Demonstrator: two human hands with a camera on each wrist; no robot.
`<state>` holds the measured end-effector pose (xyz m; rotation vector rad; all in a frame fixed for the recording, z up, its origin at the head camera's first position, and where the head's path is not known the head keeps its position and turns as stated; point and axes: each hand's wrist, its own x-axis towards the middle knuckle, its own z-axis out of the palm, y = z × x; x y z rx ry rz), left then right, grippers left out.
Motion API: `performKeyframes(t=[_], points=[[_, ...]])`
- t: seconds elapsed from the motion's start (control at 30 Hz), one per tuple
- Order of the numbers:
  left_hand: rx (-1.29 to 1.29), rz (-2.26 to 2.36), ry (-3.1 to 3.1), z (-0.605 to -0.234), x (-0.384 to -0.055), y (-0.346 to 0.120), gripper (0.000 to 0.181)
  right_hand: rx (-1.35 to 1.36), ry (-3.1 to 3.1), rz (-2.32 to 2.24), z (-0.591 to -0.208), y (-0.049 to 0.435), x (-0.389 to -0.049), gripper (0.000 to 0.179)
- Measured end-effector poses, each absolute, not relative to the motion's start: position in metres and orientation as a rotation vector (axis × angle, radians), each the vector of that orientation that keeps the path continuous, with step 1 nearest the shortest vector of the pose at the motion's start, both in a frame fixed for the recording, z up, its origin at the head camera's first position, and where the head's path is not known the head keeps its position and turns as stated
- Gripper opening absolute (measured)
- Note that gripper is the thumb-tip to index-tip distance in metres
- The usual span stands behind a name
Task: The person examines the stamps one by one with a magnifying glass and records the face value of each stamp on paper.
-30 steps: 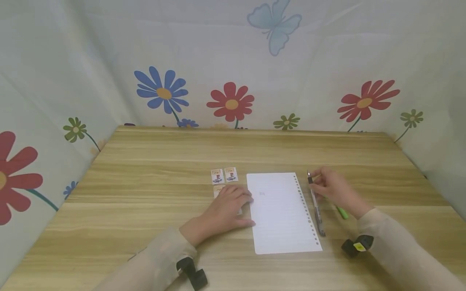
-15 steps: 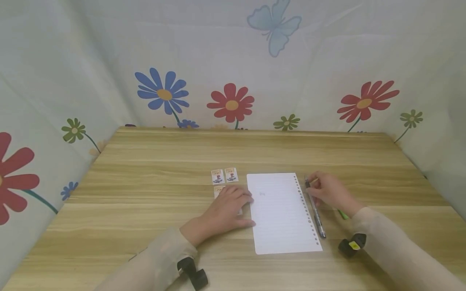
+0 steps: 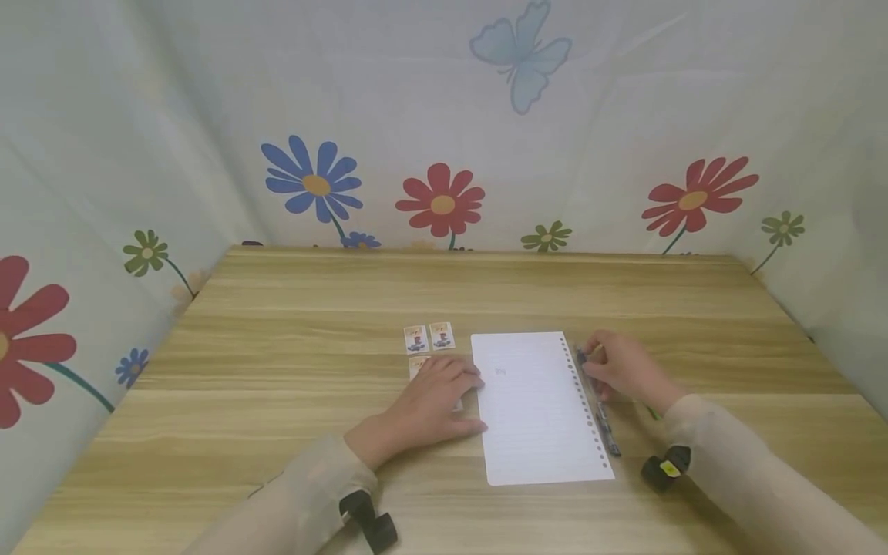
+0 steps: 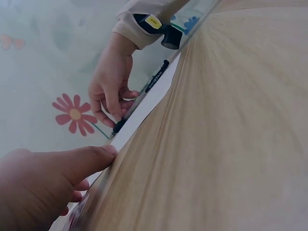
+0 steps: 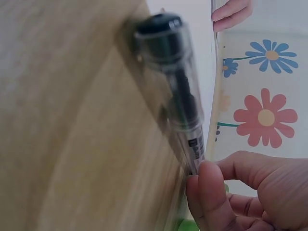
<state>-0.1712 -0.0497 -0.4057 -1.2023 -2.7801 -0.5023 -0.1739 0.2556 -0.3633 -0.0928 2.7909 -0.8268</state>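
Observation:
A sheet of lined loose-leaf paper point(image 3: 534, 424) with a punched right edge and a small pencil-like mark lies on the table. My right hand point(image 3: 630, 371) pinches a clear-barrelled pen point(image 3: 607, 433) between thumb and fingers, beside the punched holes. In the right wrist view the dark end of the pen point(image 5: 166, 43) points toward the camera. My left hand point(image 3: 432, 397) rests at the left edge of the sheet, its fingers loosely extended and the thumb touching the paper. Beneath it several small printed cards are partly covered; two cards point(image 3: 441, 336) show fully beyond the fingers.
A green item point(image 3: 652, 412), mostly hidden behind my right wrist, lies on the wood-grain table point(image 3: 333, 308). A thin dark thing point(image 3: 258, 489) shows beside the left sleeve. Flower-printed cloth point(image 3: 597, 154) stands behind and around the table.
My right hand has shifted slightly left and nearer with the pen, whose far end has come down toward the sheet's punched edge. The left hand stays in place.

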Motion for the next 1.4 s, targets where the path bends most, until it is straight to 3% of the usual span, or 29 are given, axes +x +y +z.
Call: performKeyframes(t=[1.07, 1.4], points=[[-1.081, -0.635, -2.692, -0.383, -0.187, -0.075, 0.040, -0.088, 2.890, -0.668, -0.332, 0.304, -0.140, 0.034], [-0.959, -0.587, -2.852, -0.382, -0.196, -0.087, 0.050, 0.035, 2.792, -0.601, -0.341, 0.318, -0.126, 0.036]])
